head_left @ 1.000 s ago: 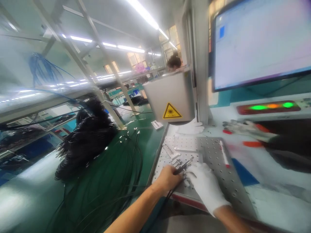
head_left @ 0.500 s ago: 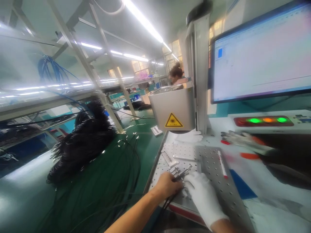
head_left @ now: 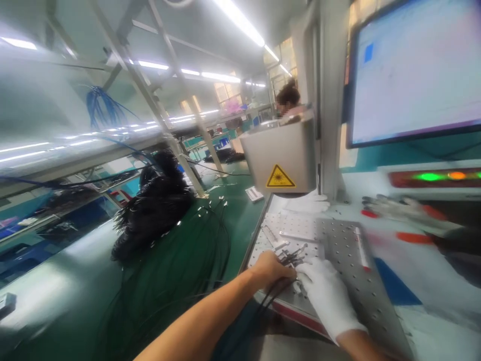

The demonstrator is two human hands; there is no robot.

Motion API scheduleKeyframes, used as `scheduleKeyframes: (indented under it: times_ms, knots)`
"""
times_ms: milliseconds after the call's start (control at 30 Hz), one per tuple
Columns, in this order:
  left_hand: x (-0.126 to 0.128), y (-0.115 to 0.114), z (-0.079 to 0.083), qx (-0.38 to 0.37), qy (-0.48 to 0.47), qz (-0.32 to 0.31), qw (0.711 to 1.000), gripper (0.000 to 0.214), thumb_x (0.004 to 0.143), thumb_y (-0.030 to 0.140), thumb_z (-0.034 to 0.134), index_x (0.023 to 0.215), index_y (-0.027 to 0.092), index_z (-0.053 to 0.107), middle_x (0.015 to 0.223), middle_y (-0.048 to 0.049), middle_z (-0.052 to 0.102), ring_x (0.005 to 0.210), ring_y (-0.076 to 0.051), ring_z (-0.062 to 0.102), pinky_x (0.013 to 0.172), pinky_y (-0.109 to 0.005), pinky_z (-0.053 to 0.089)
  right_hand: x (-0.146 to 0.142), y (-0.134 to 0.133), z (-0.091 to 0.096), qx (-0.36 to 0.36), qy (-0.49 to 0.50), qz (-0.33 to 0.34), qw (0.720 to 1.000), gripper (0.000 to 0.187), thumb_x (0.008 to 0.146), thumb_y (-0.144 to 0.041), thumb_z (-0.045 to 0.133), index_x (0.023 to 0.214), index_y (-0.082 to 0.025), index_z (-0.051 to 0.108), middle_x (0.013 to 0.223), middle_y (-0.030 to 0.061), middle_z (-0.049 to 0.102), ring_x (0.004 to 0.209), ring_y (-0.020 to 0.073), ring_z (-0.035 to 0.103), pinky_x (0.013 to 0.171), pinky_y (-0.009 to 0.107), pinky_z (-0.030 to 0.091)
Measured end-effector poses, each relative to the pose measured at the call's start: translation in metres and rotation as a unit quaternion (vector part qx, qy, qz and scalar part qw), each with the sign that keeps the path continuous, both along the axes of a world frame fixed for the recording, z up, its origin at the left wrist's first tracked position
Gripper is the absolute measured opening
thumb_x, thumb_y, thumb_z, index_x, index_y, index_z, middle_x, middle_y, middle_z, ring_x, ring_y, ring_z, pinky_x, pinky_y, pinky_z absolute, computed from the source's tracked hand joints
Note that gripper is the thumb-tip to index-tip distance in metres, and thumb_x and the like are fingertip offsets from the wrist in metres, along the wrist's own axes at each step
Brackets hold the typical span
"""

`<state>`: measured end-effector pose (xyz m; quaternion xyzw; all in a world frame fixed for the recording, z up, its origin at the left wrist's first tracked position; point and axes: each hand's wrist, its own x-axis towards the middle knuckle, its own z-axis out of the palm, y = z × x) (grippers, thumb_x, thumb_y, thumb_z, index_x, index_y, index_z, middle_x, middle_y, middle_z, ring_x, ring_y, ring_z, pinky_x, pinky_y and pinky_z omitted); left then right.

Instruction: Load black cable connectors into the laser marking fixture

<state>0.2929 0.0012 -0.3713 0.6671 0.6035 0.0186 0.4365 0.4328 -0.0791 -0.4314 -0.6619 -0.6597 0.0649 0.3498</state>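
Observation:
My bare left hand (head_left: 273, 272) is closed around a small bundle of black cables (head_left: 267, 300), whose metal-looking ends (head_left: 296, 254) stick out past the fingers. Just to its right is my right hand (head_left: 326, 291) in a white glove, fingers bent inward against the bundle. What the gloved fingertips pinch is blurred and partly hidden. Both hands are over the front of a metal plate with rows of holes (head_left: 351, 291). Small metal fixture pieces (head_left: 273, 237) lie on the plate just beyond the left hand.
A machine head with a yellow warning triangle (head_left: 280, 176) hangs beyond the plate. A red-and-white marker (head_left: 362, 249) lies at right, near worn gloves (head_left: 406, 209) and a monitor (head_left: 417, 75). Black cable coils (head_left: 154, 215) cover the green table at left. A person (head_left: 288, 98) is in the background.
The view has shifted, so the scene sits further right and slightly higher. Both hands stay together at the plate, and the cable ends look more fanned out beyond my left hand.

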Motion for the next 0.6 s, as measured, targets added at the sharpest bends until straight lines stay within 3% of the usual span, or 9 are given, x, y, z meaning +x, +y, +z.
scheduleKeyframes:
  times_ms: [200,333,433,600]
  knots:
    - [-0.011,-0.003,0.017,0.068,-0.015,-0.027,0.997,0.033,0.068,0.04,0.072,0.052,0.018,0.054,0.049,0.0031,0.051,0.053,-0.013,0.05,0.052,-0.025,0.035,0.0,0.002,0.004,-0.014,-0.012,-0.016,1.0,0.023,0.088,-0.014,0.054,0.084,-0.024,0.074,0.099,0.0032,0.068,0.09,0.0232,0.052,0.082,0.031,0.039]
    - [-0.03,0.004,0.026,0.104,-0.058,-0.029,0.992,0.025,0.079,0.036,0.058,0.062,0.019,0.052,0.053,0.0041,0.052,0.05,-0.01,0.044,0.049,-0.023,0.031,-0.001,0.001,0.008,-0.036,0.02,-0.002,0.999,0.025,0.091,-0.017,0.051,0.088,-0.025,0.074,0.1,0.0022,0.068,0.092,0.0235,0.052,0.083,0.032,0.04]
    - [-0.042,0.0,0.026,0.119,-0.105,-0.02,0.987,0.015,0.08,0.031,0.05,0.07,0.019,0.053,0.056,0.0041,0.057,0.048,-0.009,0.043,0.049,-0.022,0.03,-0.003,0.001,0.007,-0.031,0.025,-0.017,0.999,0.024,0.089,-0.016,0.052,0.087,-0.024,0.074,0.1,0.0037,0.068,0.093,0.0247,0.053,0.084,0.034,0.041]
    - [-0.041,-0.016,0.015,0.13,-0.139,0.005,0.982,0.012,0.07,0.024,0.053,0.06,0.018,0.053,0.051,0.0037,0.056,0.049,-0.01,0.046,0.051,-0.023,0.031,-0.001,0.004,0.004,-0.061,0.032,-0.033,0.997,0.025,0.089,-0.021,0.049,0.094,-0.018,0.073,0.104,0.0089,0.068,0.096,0.0279,0.057,0.089,0.039,0.043]
